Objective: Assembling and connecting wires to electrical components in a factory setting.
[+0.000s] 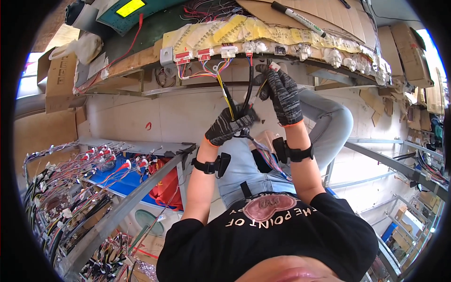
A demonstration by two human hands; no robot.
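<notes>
My left hand (pixel 229 126), in a dark grey knit glove, is closed around a wire harness (pixel 252 84) with black-sleeved branches and yellow and multicoloured wires. Several of its branches run up to connectors plugged in along the bench edge, among them a red-and-white connector (pixel 182 57), a second red one (pixel 204 55) and a white one (pixel 229 51). To the right, my gloved right hand (pixel 283 96) pinches a small white connector (pixel 275 66) just below the bench edge. Bundled coloured wires (pixel 270 157) hang from below my left hand toward my lap.
Yellow tape (pixel 239 29) covers the board along the bench edge, with more white sockets (pixel 333 57) at right. A black-and-white marker (pixel 298 19) lies on cardboard. A teal tester with a lit display (pixel 130 8) stands far left. Many wire harnesses (pixel 61 202) hang on a rack at left.
</notes>
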